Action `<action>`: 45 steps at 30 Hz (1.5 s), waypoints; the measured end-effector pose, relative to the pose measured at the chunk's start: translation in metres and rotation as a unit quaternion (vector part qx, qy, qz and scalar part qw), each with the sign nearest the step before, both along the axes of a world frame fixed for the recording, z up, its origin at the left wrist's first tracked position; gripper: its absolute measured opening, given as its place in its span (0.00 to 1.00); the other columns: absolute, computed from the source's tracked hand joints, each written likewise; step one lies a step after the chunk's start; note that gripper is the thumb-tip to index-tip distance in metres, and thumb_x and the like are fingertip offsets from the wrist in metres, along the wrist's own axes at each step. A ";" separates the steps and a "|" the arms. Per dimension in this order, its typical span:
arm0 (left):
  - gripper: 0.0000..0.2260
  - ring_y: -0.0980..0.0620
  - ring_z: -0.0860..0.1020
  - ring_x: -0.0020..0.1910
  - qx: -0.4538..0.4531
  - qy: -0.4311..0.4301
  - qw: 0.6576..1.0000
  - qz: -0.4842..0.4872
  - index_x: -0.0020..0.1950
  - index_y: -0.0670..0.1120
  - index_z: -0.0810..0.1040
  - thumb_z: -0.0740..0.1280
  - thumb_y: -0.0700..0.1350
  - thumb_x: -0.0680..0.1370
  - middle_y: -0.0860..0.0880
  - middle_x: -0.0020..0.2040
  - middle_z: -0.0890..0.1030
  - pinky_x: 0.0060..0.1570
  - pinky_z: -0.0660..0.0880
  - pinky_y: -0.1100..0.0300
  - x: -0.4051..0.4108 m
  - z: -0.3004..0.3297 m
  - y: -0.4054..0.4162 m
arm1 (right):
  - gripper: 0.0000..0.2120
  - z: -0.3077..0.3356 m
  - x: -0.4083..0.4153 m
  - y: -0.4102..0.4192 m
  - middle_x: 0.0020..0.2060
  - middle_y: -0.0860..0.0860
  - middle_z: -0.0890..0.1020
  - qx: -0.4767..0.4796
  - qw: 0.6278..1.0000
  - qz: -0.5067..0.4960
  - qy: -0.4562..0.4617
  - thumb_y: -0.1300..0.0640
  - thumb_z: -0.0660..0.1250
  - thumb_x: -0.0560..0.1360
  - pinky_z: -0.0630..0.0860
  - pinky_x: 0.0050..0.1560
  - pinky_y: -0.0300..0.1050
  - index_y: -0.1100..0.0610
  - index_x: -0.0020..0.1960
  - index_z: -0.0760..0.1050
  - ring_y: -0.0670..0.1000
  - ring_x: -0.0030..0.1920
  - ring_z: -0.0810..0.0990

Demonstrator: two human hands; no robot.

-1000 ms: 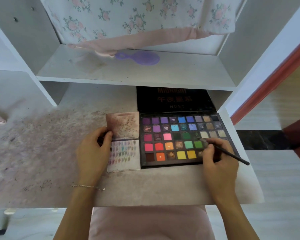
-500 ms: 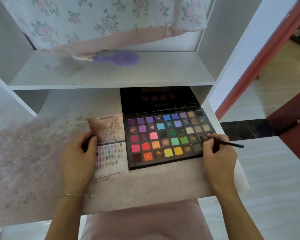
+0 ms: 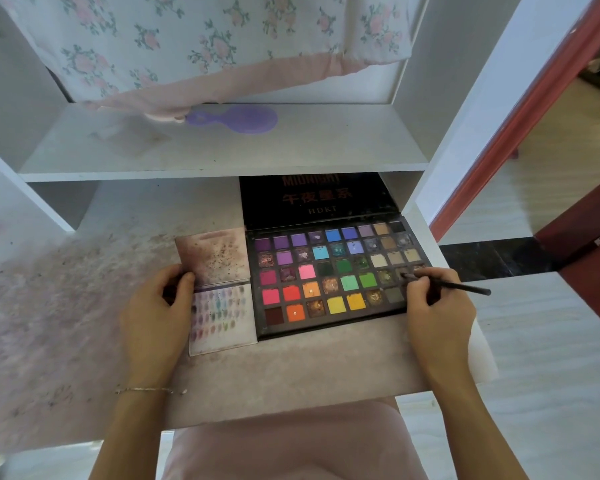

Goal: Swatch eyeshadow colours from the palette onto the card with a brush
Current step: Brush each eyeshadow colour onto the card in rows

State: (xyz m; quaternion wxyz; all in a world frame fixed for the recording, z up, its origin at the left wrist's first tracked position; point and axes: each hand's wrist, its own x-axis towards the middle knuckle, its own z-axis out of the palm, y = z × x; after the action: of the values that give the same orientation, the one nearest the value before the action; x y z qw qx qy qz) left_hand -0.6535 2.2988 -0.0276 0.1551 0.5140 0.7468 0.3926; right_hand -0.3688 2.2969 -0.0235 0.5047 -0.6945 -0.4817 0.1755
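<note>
An open eyeshadow palette (image 3: 329, 275) with many coloured pans lies on the desk, its black lid (image 3: 316, 199) tipped back under the shelf. A folded white card (image 3: 220, 313) sits against its left side, with rows of small colour swatches on the lower half. My left hand (image 3: 156, 310) holds the card's left edge, thumb on the fold. My right hand (image 3: 437, 306) pinches a thin black brush (image 3: 458, 286). The brush tip rests on a dark pan at the right end of the palette's third row.
The desk top (image 3: 84, 306) is stained with powder. A white shelf (image 3: 222, 150) runs above, with a purple hairbrush (image 3: 239, 119) on it and flowered cloth (image 3: 205, 39) hanging over it. The desk's right edge drops to the floor by a red door frame (image 3: 520, 109).
The brush tip has shifted from the green pans rightward to a dark pan at the palette's right end. The view swung right. My left hand stays on the card.
</note>
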 end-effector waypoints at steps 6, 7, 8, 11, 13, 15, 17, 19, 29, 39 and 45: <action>0.10 0.55 0.72 0.42 0.005 0.008 1.000 0.002 0.56 0.44 0.79 0.62 0.43 0.77 0.50 0.47 0.80 0.37 0.65 0.67 0.001 0.001 -0.001 | 0.10 0.000 -0.004 -0.002 0.41 0.49 0.78 0.022 0.999 0.043 0.000 0.65 0.61 0.75 0.72 0.35 0.25 0.50 0.45 0.71 0.42 0.43 0.77; 0.10 0.55 0.72 0.42 0.007 0.010 1.000 0.002 0.56 0.44 0.79 0.62 0.43 0.77 0.49 0.47 0.80 0.37 0.64 0.66 0.001 0.001 -0.001 | 0.09 0.001 -0.007 -0.003 0.42 0.49 0.77 0.021 0.998 0.057 0.002 0.66 0.61 0.75 0.72 0.37 0.24 0.52 0.46 0.71 0.41 0.44 0.76; 0.10 0.55 0.73 0.41 0.007 0.010 1.000 0.004 0.56 0.44 0.79 0.63 0.43 0.77 0.48 0.47 0.81 0.37 0.65 0.65 0.001 0.001 -0.001 | 0.09 0.002 -0.010 -0.003 0.42 0.49 0.77 0.019 0.997 0.074 0.005 0.66 0.61 0.75 0.73 0.37 0.25 0.52 0.46 0.71 0.42 0.44 0.76; 0.09 0.55 0.73 0.41 0.006 0.011 1.000 0.006 0.55 0.45 0.79 0.63 0.43 0.77 0.47 0.48 0.82 0.39 0.65 0.63 0.000 -0.001 0.000 | 0.15 0.005 -0.027 -0.004 0.41 0.46 0.77 0.010 0.991 0.135 0.015 0.67 0.61 0.74 0.74 0.38 0.31 0.47 0.44 0.70 0.43 0.44 0.77; 0.10 0.55 0.74 0.42 0.007 0.009 1.000 0.004 0.55 0.45 0.79 0.63 0.43 0.77 0.48 0.48 0.82 0.39 0.66 0.63 0.000 -0.001 0.000 | 0.17 0.008 -0.040 -0.005 0.42 0.44 0.76 0.011 0.984 0.177 0.013 0.67 0.61 0.74 0.75 0.39 0.32 0.43 0.43 0.69 0.40 0.45 0.77; 0.10 0.55 0.74 0.42 0.008 0.000 1.000 0.001 0.55 0.45 0.79 0.63 0.43 0.77 0.48 0.48 0.81 0.41 0.67 0.62 0.000 -0.001 0.000 | 0.15 0.010 -0.054 -0.007 0.42 0.43 0.76 0.025 0.977 0.211 0.012 0.65 0.61 0.74 0.74 0.40 0.30 0.44 0.43 0.70 0.39 0.45 0.76; 0.09 0.55 0.75 0.43 0.007 -0.007 1.000 -0.002 0.55 0.46 0.79 0.63 0.43 0.77 0.49 0.48 0.81 0.42 0.68 0.61 -0.001 -0.002 0.000 | 0.10 0.011 -0.068 -0.008 0.41 0.44 0.76 0.032 0.969 0.244 0.027 0.61 0.60 0.72 0.73 0.39 0.29 0.45 0.43 0.71 0.41 0.43 0.76; 0.10 0.55 0.75 0.43 0.007 -0.004 1.000 -0.002 0.55 0.46 0.79 0.63 0.44 0.77 0.50 0.48 0.81 0.40 0.67 0.63 -0.002 -0.002 -0.001 | 0.09 0.012 -0.082 -0.010 0.40 0.45 0.77 0.033 0.961 0.273 0.043 0.60 0.59 0.72 0.73 0.38 0.31 0.45 0.43 0.71 0.43 0.41 0.76; 0.09 0.57 0.75 0.42 0.009 0.001 1.000 0.001 0.54 0.47 0.79 0.63 0.44 0.77 0.52 0.46 0.81 0.38 0.66 0.70 -0.002 -0.004 0.000 | 0.16 0.006 -0.115 -0.013 0.39 0.39 0.75 -0.042 0.926 0.374 -0.013 0.62 0.64 0.73 0.74 0.46 0.42 0.39 0.41 0.68 0.43 0.44 0.74; 0.09 0.58 0.74 0.41 0.014 0.001 1.000 0.007 0.54 0.47 0.79 0.63 0.45 0.77 0.53 0.46 0.80 0.39 0.64 0.73 -0.001 -0.005 0.001 | 0.06 0.005 -0.117 -0.013 0.37 0.38 0.73 -0.052 0.926 0.368 -0.067 0.61 0.65 0.71 0.70 0.41 0.36 0.50 0.42 0.74 0.43 0.42 0.73; 0.09 0.57 0.75 0.42 0.012 -0.008 1.000 0.006 0.54 0.48 0.79 0.63 0.45 0.77 0.54 0.45 0.80 0.40 0.66 0.71 -0.001 -0.005 0.000 | 0.07 0.007 -0.119 -0.012 0.36 0.39 0.72 -0.053 0.922 0.374 -0.082 0.61 0.65 0.71 0.67 0.40 0.36 0.49 0.40 0.72 0.43 0.41 0.72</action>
State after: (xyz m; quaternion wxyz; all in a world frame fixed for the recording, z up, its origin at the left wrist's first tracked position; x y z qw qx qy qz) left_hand -0.6548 2.2991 -0.0326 0.1527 0.5083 0.7436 0.4067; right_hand -0.4874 2.2844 -0.0161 0.3237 -0.5018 -0.7360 0.3189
